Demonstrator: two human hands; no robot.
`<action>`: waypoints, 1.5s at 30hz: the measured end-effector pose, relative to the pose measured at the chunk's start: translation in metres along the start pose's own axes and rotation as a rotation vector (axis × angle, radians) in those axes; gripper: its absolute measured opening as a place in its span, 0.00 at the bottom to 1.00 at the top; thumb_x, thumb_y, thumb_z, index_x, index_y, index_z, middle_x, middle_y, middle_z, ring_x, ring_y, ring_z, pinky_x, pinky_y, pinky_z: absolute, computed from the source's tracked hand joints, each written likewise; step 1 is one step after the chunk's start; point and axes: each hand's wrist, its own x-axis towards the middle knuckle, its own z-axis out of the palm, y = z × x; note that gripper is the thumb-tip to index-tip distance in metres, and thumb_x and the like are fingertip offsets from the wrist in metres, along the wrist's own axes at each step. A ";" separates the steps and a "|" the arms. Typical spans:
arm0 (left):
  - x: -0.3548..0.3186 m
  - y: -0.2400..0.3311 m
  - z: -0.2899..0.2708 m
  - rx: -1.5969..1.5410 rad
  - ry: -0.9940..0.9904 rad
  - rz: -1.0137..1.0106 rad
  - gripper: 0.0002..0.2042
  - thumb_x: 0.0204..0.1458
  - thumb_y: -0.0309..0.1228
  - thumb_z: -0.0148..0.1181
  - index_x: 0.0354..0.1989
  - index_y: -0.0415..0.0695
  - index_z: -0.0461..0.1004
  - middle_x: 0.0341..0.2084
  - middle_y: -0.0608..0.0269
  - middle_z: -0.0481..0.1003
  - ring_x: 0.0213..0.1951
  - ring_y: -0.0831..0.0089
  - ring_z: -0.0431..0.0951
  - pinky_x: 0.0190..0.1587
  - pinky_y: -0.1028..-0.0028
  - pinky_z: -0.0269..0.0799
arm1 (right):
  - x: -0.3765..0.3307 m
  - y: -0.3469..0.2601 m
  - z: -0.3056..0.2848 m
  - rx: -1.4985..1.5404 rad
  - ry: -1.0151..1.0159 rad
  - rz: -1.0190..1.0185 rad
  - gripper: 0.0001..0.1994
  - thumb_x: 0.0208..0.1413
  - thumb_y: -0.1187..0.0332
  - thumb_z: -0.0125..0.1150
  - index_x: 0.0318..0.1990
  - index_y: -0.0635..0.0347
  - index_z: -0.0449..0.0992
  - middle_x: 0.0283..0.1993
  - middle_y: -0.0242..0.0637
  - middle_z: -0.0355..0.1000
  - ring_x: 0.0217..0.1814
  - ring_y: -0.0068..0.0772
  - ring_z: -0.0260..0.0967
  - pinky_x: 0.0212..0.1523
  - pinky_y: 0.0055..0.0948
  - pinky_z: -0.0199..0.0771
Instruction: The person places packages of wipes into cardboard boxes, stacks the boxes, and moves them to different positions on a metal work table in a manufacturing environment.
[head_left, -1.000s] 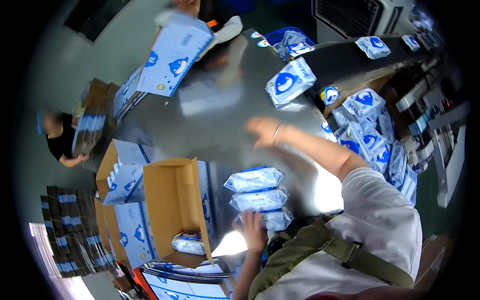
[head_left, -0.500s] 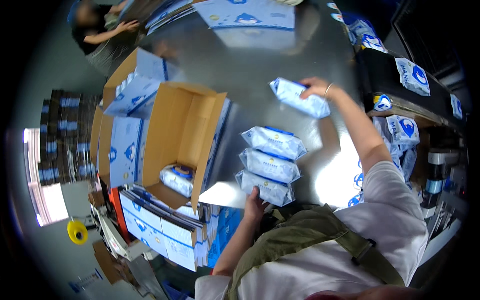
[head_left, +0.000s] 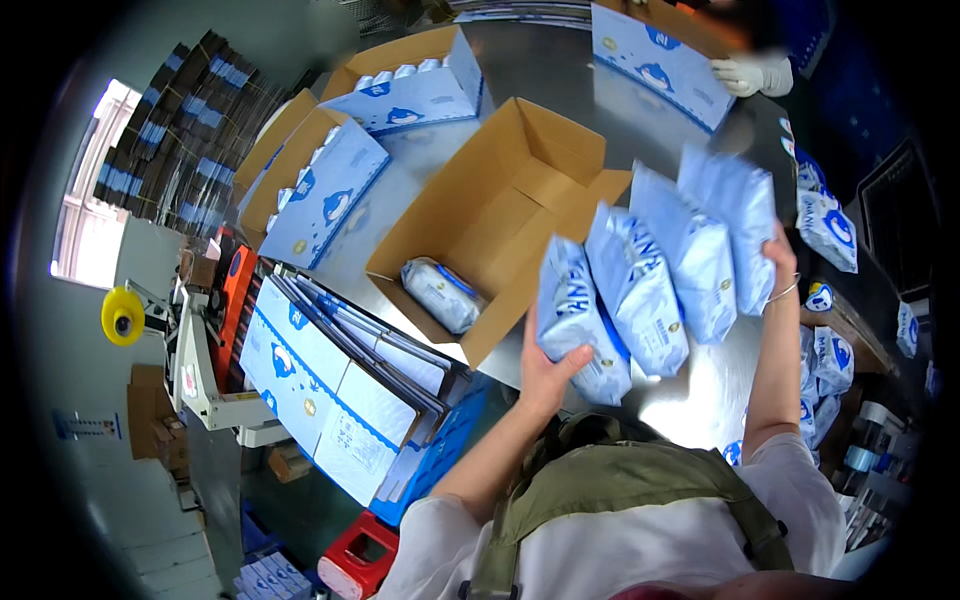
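Observation:
Between my two hands is a row of several pale blue wipes packs (head_left: 637, 295), squeezed side by side and tilted. My left hand (head_left: 548, 380) presses the left end of the row, its thumb over the nearest pack. At the other end my right hand (head_left: 779, 262) holds the outermost pack, which is blurred. Just left of the row stands an open cardboard box (head_left: 450, 215), brown inside. One wipes pack (head_left: 442, 294) lies at the near end of that box. The undersides of the held packs are hidden.
Two filled boxes (head_left: 425, 100) (head_left: 325, 195) stand beyond and left on the metal table (head_left: 365, 225). Folded cartons (head_left: 330, 385) are stacked in a blue crate at the near left. A co-worker's gloved hand (head_left: 745, 76) touches another box at the far right. Loose packs (head_left: 826, 228) lie at right.
My right hand has brought its pack to the other packs, and the whole row is now gripped between both hands, closer to the open box. The view has turned.

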 end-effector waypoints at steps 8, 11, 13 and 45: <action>0.089 0.084 -0.092 0.166 0.156 0.222 0.32 0.46 0.36 0.62 0.58 0.38 0.55 0.48 0.56 0.67 0.50 0.68 0.67 0.53 0.69 0.61 | 0.112 -0.030 0.171 -0.462 -0.193 -0.230 0.30 0.44 0.61 0.59 0.55 0.65 0.65 0.50 0.37 0.67 0.49 0.25 0.64 0.52 0.23 0.61; 0.114 0.056 -0.139 0.813 0.169 -0.066 0.27 0.50 0.41 0.56 0.54 0.34 0.62 0.42 0.47 0.73 0.46 0.59 0.72 0.49 0.66 0.65 | 0.180 0.033 0.180 -1.265 -0.335 -0.190 0.29 0.48 0.57 0.60 0.56 0.64 0.65 0.58 0.46 0.63 0.59 0.41 0.61 0.57 0.31 0.60; 0.100 0.063 -0.124 1.444 0.004 -0.199 0.28 0.51 0.44 0.54 0.52 0.31 0.63 0.40 0.44 0.74 0.45 0.54 0.73 0.48 0.64 0.66 | 0.207 0.060 0.183 -1.555 -0.291 -0.307 0.33 0.43 0.59 0.62 0.58 0.62 0.63 0.62 0.50 0.57 0.62 0.49 0.57 0.60 0.35 0.58; -0.141 0.171 -0.498 1.521 1.311 -0.197 0.33 0.44 0.48 0.60 0.50 0.30 0.65 0.50 0.38 0.66 0.53 0.50 0.66 0.53 0.61 0.62 | -0.007 0.304 0.542 -1.039 -1.082 0.132 0.34 0.55 0.47 0.48 0.57 0.71 0.59 0.57 0.63 0.58 0.60 0.55 0.57 0.61 0.39 0.55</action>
